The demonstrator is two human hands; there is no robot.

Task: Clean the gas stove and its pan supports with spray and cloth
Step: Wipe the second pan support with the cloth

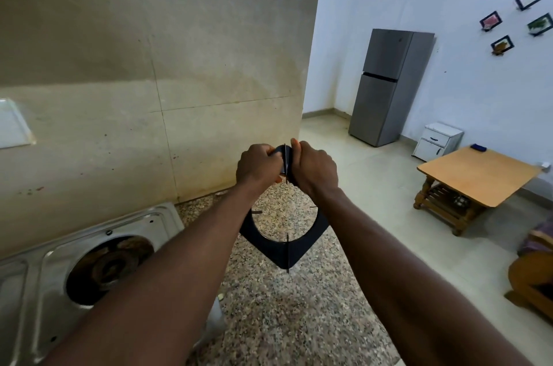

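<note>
My forearms (389, 261) stretched out over the counter, both hands clamped on the black pan support (284, 249).

My left hand (258, 166) and right hand (314, 169) were curled tight round the support's top corner, knuckles almost meeting on either side of one upright prong. I held the support up off the speckled granite counter (284, 320), tilted so that its opposite corner pointed down, with the round opening showing between my wrists. It hung to the right of the steel gas stove (39, 281), apart from it, whose bare burner (112, 265) sat open beside my left arm. Something white (216, 319) peeked out under that arm; I could not tell what it was. A grey fridge (389, 87) and a wooden table (478, 175) stood across the room.
</note>
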